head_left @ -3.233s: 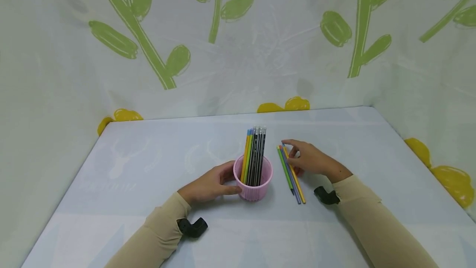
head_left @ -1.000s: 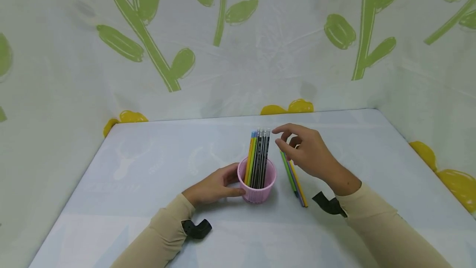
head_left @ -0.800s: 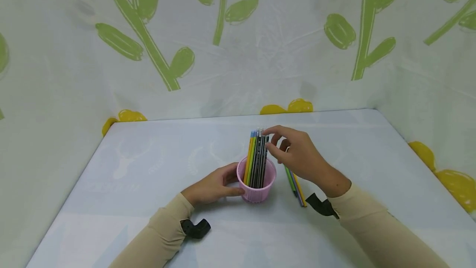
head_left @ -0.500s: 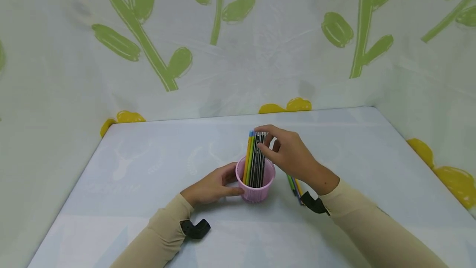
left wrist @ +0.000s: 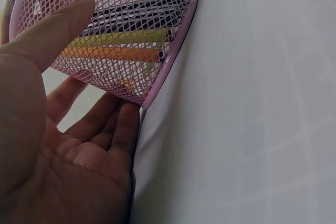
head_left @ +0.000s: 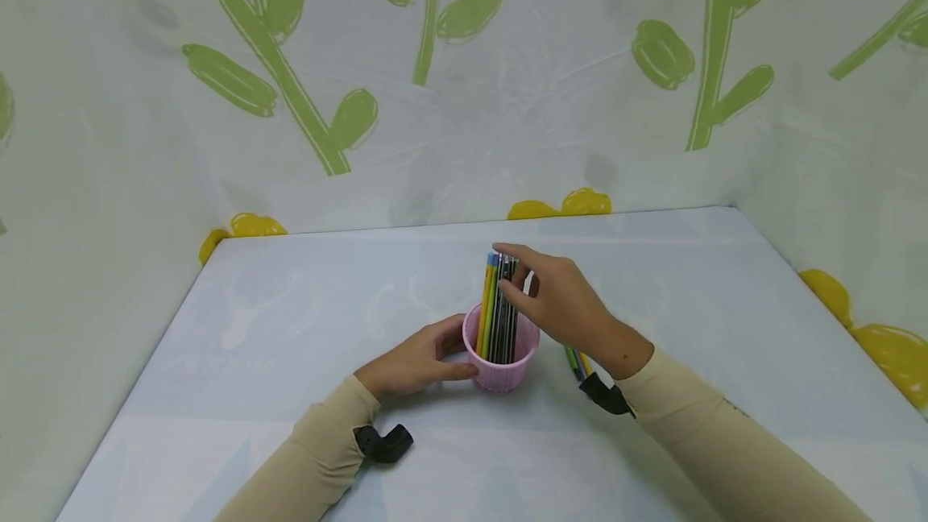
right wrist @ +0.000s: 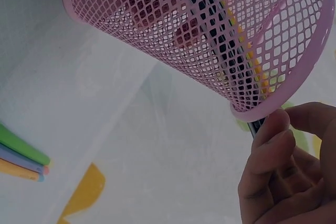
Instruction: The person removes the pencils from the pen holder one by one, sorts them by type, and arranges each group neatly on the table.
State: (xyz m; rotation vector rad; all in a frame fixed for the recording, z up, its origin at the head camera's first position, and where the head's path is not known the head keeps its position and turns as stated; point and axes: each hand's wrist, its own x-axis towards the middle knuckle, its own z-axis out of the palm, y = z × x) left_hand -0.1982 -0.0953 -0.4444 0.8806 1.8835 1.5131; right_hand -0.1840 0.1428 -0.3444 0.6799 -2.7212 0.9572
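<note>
In the head view a pink mesh pencil cup stands upright on the table, holding several black pencils and a few yellow and green ones. My left hand grips the cup from the left; the left wrist view shows the thumb along the mesh and fingers behind it. My right hand reaches over from the right and pinches the upper ends of the black pencils, index finger at their tops and thumb lower down. In the right wrist view the curled fingers hide those ends beyond the rim.
Green, purple and yellow pencils lie together on the white table right of the cup, partly covered by my right forearm in the head view. A white wall with painted green leaves rises behind the table.
My right hand has left the pencils lying on the table, risen and moved left onto the tops of the black pencils. My left hand keeps its hold on the cup.
</note>
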